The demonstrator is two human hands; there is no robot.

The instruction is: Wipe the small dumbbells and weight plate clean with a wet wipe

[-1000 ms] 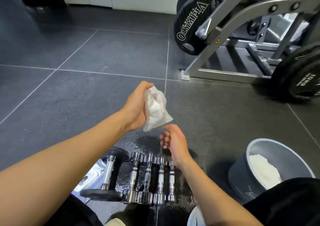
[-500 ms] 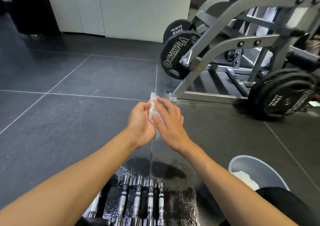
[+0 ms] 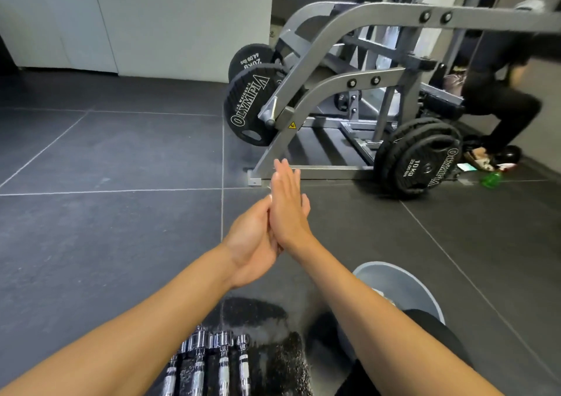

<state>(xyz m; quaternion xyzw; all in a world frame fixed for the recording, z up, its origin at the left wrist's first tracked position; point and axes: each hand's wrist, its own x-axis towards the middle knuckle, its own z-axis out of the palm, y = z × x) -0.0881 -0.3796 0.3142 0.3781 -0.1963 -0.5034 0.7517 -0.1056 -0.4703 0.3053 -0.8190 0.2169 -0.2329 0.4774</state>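
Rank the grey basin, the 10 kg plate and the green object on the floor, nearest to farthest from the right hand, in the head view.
From the right hand:
1. Grey basin, low right, under the right forearm.
2. 10 kg plate, on the machine, right.
3. Green object, far right, beyond that plate.

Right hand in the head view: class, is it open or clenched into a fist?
Open: the bare right hand has straight fingers held together, and it is pressed flat against the bare left hand.
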